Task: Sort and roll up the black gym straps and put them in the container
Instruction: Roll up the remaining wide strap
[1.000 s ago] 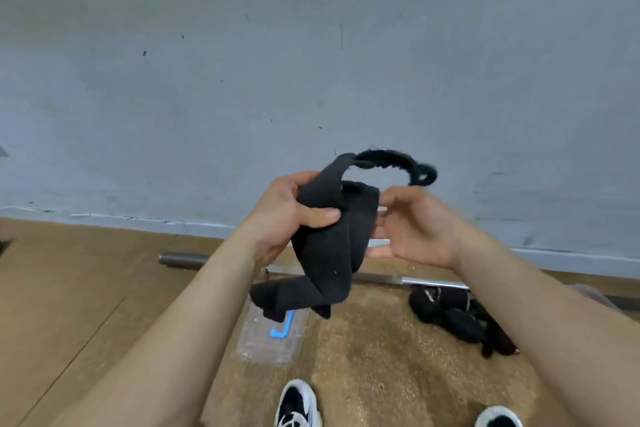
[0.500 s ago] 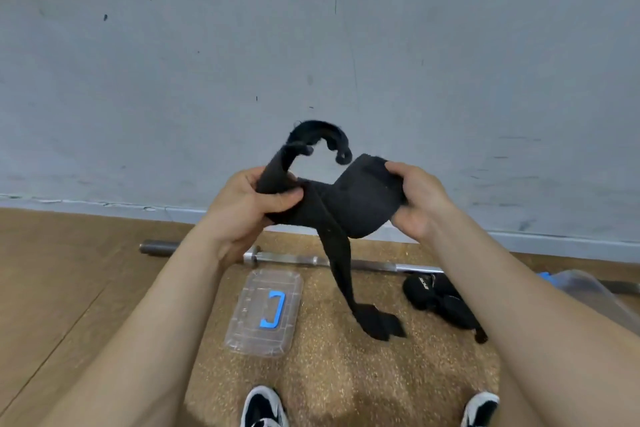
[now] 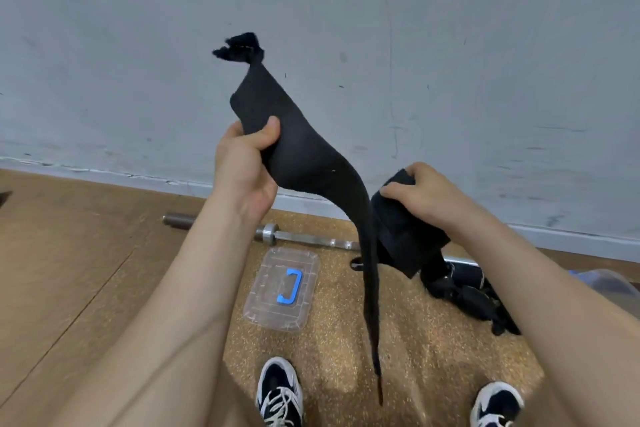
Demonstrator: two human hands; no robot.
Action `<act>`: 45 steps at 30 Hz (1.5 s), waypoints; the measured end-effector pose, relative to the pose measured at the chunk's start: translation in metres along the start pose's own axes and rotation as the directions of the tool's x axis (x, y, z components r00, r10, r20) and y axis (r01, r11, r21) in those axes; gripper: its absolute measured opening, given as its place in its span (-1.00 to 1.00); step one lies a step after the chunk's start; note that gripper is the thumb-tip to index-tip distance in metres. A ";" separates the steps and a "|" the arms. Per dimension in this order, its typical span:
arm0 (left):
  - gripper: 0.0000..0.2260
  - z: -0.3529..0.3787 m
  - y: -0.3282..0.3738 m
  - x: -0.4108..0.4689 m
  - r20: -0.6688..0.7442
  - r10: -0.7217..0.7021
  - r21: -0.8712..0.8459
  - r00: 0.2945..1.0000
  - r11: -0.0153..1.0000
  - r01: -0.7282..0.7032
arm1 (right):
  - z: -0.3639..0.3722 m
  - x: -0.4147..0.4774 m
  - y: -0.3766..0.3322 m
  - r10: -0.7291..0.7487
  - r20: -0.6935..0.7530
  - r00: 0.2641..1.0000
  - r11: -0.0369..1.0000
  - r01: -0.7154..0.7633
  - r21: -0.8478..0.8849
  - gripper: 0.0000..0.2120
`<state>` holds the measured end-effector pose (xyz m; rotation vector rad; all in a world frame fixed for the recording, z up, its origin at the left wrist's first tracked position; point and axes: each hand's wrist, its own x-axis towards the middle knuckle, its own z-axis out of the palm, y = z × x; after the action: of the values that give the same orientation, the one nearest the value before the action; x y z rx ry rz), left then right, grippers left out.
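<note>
My left hand (image 3: 246, 166) is raised in front of the wall, clenched on the wide part of a black gym strap (image 3: 311, 163). The strap's looped end (image 3: 239, 47) sticks up above the hand, and its narrow tail (image 3: 372, 305) hangs down almost to the floor. Lower and to the right, my right hand (image 3: 426, 198) grips a folded black strap piece (image 3: 405, 239); I cannot tell whether it is joined to the first. More black straps (image 3: 474, 298) lie in a heap on the floor at the right. A translucent container (image 3: 602, 282) shows at the right edge.
A clear plastic lid with a blue handle (image 3: 282, 288) lies on the cork mat (image 3: 415, 357) ahead of my shoes. A steel barbell (image 3: 277, 234) lies along the foot of the grey wall. Wooden floor extends to the left.
The hands have pulled apart: the left rose with the strap's wide end, the right dropped lower right with a folded piece. The tail now hangs straight down.
</note>
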<state>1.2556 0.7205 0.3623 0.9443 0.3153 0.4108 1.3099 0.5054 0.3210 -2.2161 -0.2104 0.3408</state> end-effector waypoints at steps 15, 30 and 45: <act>-0.40 0.016 -0.034 -0.019 0.147 0.116 0.739 0.982 0.647 -0.187 | 0.022 -0.007 -0.005 -0.009 -0.032 0.999 0.927 0.020 0.374 -0.76; -0.78 -0.029 -0.015 -0.039 0.207 -0.436 0.954 0.876 -0.106 -0.279 | -0.040 0.027 0.017 0.380 -0.224 0.897 0.766 -0.170 0.620 -0.86; -0.86 -0.059 0.016 -0.016 -0.078 0.220 0.807 0.972 0.587 -0.068 | -0.026 -0.006 0.008 -0.010 0.479 0.878 0.950 -0.141 0.277 -0.53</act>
<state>1.2128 0.7640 0.3445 1.8569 0.6129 0.5110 1.3131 0.4793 0.3308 -1.8035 -0.3219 0.8996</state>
